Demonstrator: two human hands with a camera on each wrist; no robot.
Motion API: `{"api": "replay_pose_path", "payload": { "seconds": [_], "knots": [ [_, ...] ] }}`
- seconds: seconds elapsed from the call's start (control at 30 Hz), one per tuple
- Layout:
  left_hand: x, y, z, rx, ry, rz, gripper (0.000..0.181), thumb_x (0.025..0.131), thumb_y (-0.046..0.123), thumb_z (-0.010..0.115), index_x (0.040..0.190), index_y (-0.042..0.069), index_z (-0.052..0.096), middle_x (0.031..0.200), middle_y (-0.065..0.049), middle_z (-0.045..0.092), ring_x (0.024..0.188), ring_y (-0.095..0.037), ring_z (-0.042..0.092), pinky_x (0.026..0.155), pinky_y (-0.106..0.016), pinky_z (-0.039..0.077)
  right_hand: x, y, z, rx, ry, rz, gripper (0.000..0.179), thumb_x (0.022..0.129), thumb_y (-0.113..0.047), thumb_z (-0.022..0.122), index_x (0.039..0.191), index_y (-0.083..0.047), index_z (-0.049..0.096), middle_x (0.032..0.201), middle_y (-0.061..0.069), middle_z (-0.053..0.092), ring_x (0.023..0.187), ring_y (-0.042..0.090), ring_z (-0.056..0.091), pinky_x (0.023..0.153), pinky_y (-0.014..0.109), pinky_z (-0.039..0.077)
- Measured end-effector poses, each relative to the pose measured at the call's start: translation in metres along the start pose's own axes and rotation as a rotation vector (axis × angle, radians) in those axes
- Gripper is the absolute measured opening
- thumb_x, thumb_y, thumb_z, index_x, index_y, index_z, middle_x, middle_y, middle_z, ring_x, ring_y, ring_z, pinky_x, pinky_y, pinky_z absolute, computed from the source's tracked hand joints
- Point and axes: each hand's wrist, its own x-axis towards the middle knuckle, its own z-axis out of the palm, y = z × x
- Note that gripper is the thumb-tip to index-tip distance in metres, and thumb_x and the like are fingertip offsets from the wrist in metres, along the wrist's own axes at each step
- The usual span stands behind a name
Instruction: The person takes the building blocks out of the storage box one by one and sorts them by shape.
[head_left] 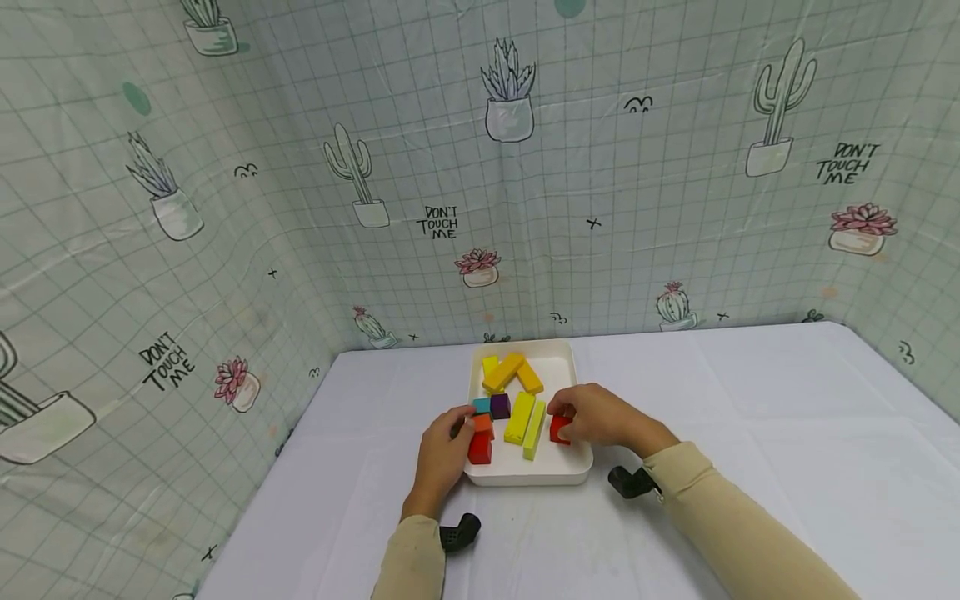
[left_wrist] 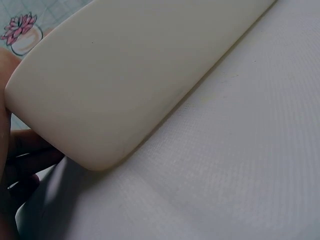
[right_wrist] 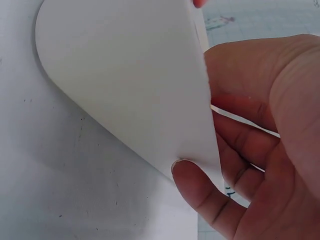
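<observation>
In the head view, my right hand (head_left: 600, 414) reaches over the right side of a white tray (head_left: 536, 480). Its thumb and index finger pinch a red block (head_left: 558, 429) at that wall. A corner of the red block (right_wrist: 199, 2) shows at the top of the right wrist view. My left hand (head_left: 444, 450) bends over the left rim, fingertips beside an orange block (head_left: 483, 426) and a teal block (head_left: 482, 406); whether they grip one is hidden. Another red block (head_left: 480, 449) lies in front of the orange one. Left fingers (left_wrist: 32, 155) show outside the tray wall.
Inside the tray are a purple block (head_left: 500, 406), yellow blocks (head_left: 520, 417), a lime stick (head_left: 534, 431) and crossed yellow-orange blocks (head_left: 504, 372) at the back. A white cloth (head_left: 390, 392) covers the table. A cactus-print curtain (head_left: 585, 183) stands behind.
</observation>
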Motion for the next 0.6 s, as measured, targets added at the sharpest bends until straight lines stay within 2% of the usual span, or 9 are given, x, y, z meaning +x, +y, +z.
{"api": "replay_pose_path", "payload": {
  "seconds": [0.6],
  "knots": [
    [-0.0009, 0.0003, -0.0007, 0.001, 0.003, 0.009, 0.03, 0.102, 0.024, 0.057, 0.129, 0.018, 0.068, 0.13, -0.007, 0.063, 0.123, -0.028, 0.057, 0.104, -0.05, 0.044, -0.0017, 0.0003, -0.0064, 0.12, 0.047, -0.045, 0.028, 0.086, -0.008, 0.074, 0.114, -0.006, 0.07, 0.098, -0.001, 0.068, 0.091, 0.017, 0.061, 0.085, 0.037, 0.055]
  ]
}}
